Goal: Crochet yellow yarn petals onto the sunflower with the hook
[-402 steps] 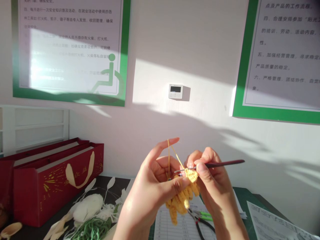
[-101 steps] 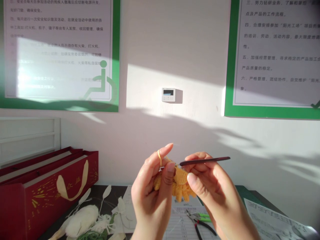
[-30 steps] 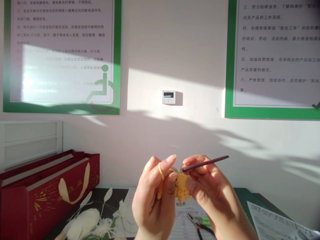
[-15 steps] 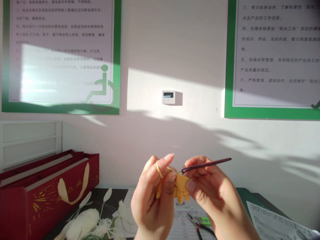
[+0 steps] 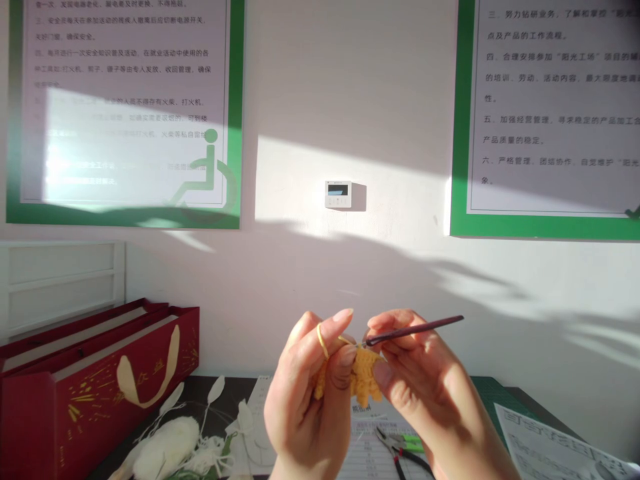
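Between my hands is a small piece of yellow crochet (image 5: 366,375) with a ruffled lower edge. My left hand (image 5: 313,393) pinches its left part between thumb and fingers, and yellow yarn (image 5: 323,341) loops round the raised index finger. A dark purple crochet hook (image 5: 420,329) lies in my right hand (image 5: 423,380), its handle pointing up to the right. The hook's tip meets the work by my left thumb, where fine detail is too small to make out. My right thumb presses on the crochet's right edge.
Below my hands are pliers (image 5: 395,453) and printed sheets (image 5: 367,433). White yarn pieces (image 5: 167,447) lie at the left, beside red gift bags (image 5: 125,380). A green mat (image 5: 487,387) and another printed sheet (image 5: 555,443) are at the right. Behind stands a wall with a thermostat (image 5: 339,195).
My left hand and the crochet have shifted very slightly to the right. The hook's tip sits a touch lower, and both hands keep their grip.
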The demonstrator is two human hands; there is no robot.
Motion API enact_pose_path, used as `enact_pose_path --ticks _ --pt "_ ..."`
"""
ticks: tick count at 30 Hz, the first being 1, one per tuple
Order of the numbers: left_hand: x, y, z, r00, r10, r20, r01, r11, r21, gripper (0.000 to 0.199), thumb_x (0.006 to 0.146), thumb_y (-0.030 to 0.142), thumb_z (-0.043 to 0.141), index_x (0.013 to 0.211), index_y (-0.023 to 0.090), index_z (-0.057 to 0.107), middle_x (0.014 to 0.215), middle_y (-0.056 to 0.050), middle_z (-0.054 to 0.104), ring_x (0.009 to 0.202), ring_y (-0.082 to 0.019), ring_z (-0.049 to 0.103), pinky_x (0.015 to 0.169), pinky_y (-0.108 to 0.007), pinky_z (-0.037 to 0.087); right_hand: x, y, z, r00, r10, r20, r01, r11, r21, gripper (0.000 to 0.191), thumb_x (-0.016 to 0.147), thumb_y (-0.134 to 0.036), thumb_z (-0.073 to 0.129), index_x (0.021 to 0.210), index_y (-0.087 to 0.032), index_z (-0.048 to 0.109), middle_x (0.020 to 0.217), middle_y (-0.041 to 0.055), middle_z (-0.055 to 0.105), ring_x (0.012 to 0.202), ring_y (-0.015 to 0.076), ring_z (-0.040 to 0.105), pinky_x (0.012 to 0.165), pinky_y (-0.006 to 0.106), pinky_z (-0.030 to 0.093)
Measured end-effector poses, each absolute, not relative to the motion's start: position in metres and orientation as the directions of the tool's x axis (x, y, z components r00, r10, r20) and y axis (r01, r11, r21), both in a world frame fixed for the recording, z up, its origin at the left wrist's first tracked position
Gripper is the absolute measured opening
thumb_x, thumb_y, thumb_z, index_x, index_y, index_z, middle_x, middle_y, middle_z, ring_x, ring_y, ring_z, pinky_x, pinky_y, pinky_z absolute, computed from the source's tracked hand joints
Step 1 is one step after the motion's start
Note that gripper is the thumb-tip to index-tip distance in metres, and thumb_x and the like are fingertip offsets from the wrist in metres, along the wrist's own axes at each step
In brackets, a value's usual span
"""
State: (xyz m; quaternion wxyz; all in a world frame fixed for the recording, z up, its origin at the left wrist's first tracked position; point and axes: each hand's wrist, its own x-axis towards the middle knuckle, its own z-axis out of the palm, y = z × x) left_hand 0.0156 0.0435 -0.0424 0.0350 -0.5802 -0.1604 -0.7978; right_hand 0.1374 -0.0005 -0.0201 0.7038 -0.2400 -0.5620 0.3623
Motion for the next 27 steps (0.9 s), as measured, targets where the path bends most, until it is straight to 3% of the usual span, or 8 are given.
enact_pose_path --ticks 5,11,15,21,27 --pt "0.014 0.043 -0.043 -0.316 0.151 0.937 0.234 -0.944 0.231 0.044 0.084 0.008 0.071 0.122 0.03 0.072 0.103 -0.004 0.081 0.078 -0.02 0.073 0.067 -0.032 0.062 0.141 0.004 -0.022 0.077 0.78 0.621 -0.22 0.621 -0.752 0.026 0.084 -0.037 0.079 0.107 -0.03 0.067 0.098 0.0013 0.069 0.096 0.014 0.07 0.083 0.017 0.058" --pt "0.021 0.038 -0.042 -0.351 0.152 0.924 0.251 -0.935 0.249 0.043 0.086 0.006 0.067 0.12 0.032 0.072 0.107 -0.001 0.08 0.088 -0.019 0.072 0.088 -0.035 0.057 0.14 0.005 -0.021 0.084 0.78 0.62 -0.227 0.621 -0.75 0.026 0.082 -0.037 0.08 0.103 -0.026 0.069 0.096 0.004 0.071 0.094 0.0182 0.071 0.08 0.022 0.06" --pt "0.022 0.037 -0.039 -0.368 0.164 0.915 0.228 -0.939 0.259 0.043 0.087 0.003 0.064 0.118 0.032 0.073 0.106 0.001 0.079 0.076 -0.014 0.069 0.081 -0.031 0.056 0.141 0.009 -0.025 0.07 0.756 0.65 -0.198 0.65 -0.734 0.026 0.083 -0.037 0.079 0.105 -0.028 0.067 0.1 0.0036 0.072 0.096 0.017 0.071 0.082 0.021 0.06" --pt "0.014 0.038 -0.032 -0.203 0.086 0.976 0.233 -0.963 0.133 0.055 0.086 0.002 0.064 0.13 0.034 0.068 0.086 0.001 0.067 0.071 -0.012 0.063 0.062 -0.023 0.05 0.14 0.013 -0.028 0.05 0.764 0.643 -0.195 0.639 -0.744 0.027 0.085 -0.039 0.078 0.107 -0.03 0.064 0.103 0.0019 0.072 0.1 0.0151 0.071 0.083 0.017 0.058" --pt "0.025 0.034 -0.033 -0.315 0.154 0.936 0.199 -0.954 0.224 0.046 0.089 0.006 0.063 0.123 0.036 0.071 0.084 0.002 0.067 0.072 -0.014 0.061 0.069 -0.028 0.049 0.141 0.012 -0.028 0.054 0.754 0.654 -0.184 0.652 -0.736 0.026 0.085 -0.039 0.077 0.106 -0.029 0.065 0.101 0.0026 0.072 0.096 0.0149 0.071 0.08 0.017 0.059"
